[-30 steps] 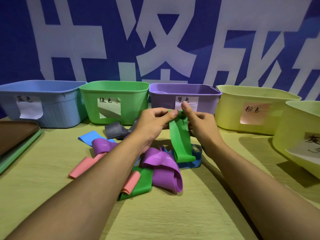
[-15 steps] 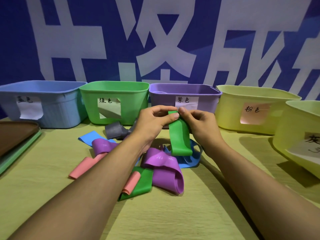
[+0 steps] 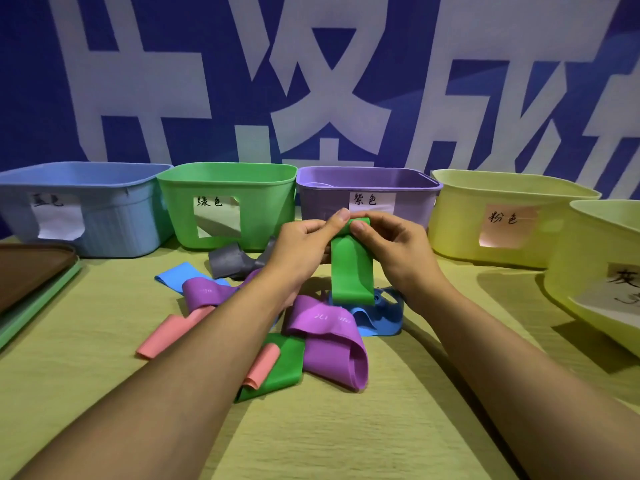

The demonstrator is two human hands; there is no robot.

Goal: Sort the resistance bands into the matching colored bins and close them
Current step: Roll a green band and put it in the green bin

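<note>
A: Grip status?

B: A flat green rubber resistance band (image 3: 352,268) is pinched at its top edge by both hands. The left hand (image 3: 304,242) is clamped on it with thumb over the fold; the right hand (image 3: 391,237) is clamped on the same edge from the other side. Both grips are closed on the band, none apart.

A: Position of the band?

B: It is held above the surface (image 3: 346,438), long axis hanging near vertical, lower loop just over a crumpled blue rubber band (image 3: 377,317). The open green plastic bin (image 3: 228,202) lies up and to the left of the grip, in the back row; the left hand is judged nearer to it. The purple plastic bin (image 3: 367,195) stands directly behind the hands.

A: Materials noted?

B: Band: thin, smooth, limp, matte sheen; sag under release is expected. Bins: rigid, smooth-walled, each marked by a paper label. Left on the surface: two purple flat bands (image 3: 332,344), a second green band (image 3: 277,365), pink strips (image 3: 173,332), a light blue strip (image 3: 180,277), a grey band (image 3: 235,261).

A: Other bins?

B: A pale blue ribbed bin (image 3: 104,213) far left, two pale yellow bins (image 3: 502,216) right. No bin is lidded yet; flat lids (image 3: 31,271) are stacked at the left edge.
</note>
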